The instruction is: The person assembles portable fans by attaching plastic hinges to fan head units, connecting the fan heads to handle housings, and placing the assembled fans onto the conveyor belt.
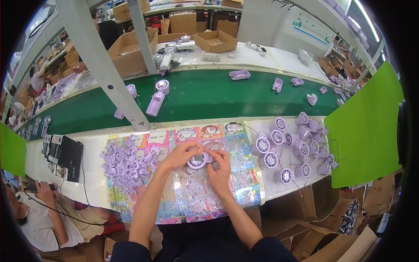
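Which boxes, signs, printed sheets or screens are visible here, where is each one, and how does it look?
Open box: far bench, brown cardboard, shallow.
Large box: behind the grey post, brown, open.
Poster: far right wall, white with blue-green print.
Cartoon mat: under the hands, glossy, multicoloured.
Black device: bench, left, flat.

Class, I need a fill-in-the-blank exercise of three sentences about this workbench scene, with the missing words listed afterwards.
1. The left hand and right hand together hold a round lilac plastic fan housing above a colourful cartoon-printed ____.
2. The heap of small lilac plastic parts lies to the person's ____.
3. Beyond the white workbench runs a conveyor belt coloured ____.

Missing words: mat; left; green
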Motion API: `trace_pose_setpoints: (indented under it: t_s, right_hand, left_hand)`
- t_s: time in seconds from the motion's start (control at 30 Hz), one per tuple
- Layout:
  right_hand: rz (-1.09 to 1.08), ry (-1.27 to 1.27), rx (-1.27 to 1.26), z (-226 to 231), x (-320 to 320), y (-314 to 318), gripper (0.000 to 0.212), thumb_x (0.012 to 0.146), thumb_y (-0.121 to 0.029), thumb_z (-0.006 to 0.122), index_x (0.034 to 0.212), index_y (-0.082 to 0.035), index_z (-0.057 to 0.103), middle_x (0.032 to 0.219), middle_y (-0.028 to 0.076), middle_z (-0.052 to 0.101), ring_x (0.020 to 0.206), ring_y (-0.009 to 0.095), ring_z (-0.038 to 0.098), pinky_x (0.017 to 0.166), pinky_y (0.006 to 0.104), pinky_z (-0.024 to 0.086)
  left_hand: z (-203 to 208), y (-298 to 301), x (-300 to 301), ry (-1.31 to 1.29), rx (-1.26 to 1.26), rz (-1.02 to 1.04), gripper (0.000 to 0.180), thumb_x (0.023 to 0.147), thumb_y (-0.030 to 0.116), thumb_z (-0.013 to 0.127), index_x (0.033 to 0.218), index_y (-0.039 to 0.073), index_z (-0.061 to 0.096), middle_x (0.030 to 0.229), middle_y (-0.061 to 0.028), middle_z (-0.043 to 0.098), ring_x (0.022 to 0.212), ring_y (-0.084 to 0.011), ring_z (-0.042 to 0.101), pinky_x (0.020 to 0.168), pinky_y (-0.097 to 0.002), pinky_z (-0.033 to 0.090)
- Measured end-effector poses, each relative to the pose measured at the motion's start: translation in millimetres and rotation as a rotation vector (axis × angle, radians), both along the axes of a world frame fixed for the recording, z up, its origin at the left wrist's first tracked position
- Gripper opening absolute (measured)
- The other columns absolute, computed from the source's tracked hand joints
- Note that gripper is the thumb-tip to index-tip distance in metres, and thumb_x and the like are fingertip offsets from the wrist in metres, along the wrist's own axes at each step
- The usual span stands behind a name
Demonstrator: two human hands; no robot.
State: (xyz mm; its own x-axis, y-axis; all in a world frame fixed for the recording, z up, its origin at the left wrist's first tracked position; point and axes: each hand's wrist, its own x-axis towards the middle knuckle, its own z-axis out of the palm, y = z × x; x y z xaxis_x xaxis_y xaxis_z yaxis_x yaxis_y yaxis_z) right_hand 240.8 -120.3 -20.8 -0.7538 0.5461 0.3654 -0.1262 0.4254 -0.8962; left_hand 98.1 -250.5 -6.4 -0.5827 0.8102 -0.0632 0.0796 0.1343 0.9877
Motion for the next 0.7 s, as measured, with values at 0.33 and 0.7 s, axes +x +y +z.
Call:
trace_pose_setpoints:
  t_s: [0.33,0.7]
  right_hand:
    - [0.213,0.051,-0.300,-14.1,0.2,11.2,0.029,0.100,0.000,0.057,0.129,0.000,0.061,0.117,0.008,0.060,0.106,0.014,0.059,0.089,0.0269,0.050]
    - [0.176,0.076,-0.455,-18.6,-1.6,6.7,0.039,0.098,0.004,0.059,0.136,0.000,0.050,0.116,0.007,0.058,0.103,0.013,0.059,0.090,0.0250,0.050]
  left_hand:
    - [-0.3,-0.3,-3.2,-0.064,0.120,-0.024,0.018,0.094,0.012,0.062,0.102,0.000,0.073,0.102,-0.0058,0.071,0.095,-0.0134,0.065,0.084,-0.0278,0.051]
    - [11.4,16.6,23.7,0.260,-0.180,0.126,0.018,0.089,0.013,0.070,0.094,-0.004,0.072,0.085,-0.0067,0.071,0.083,-0.0118,0.064,0.076,-0.0291,0.051]
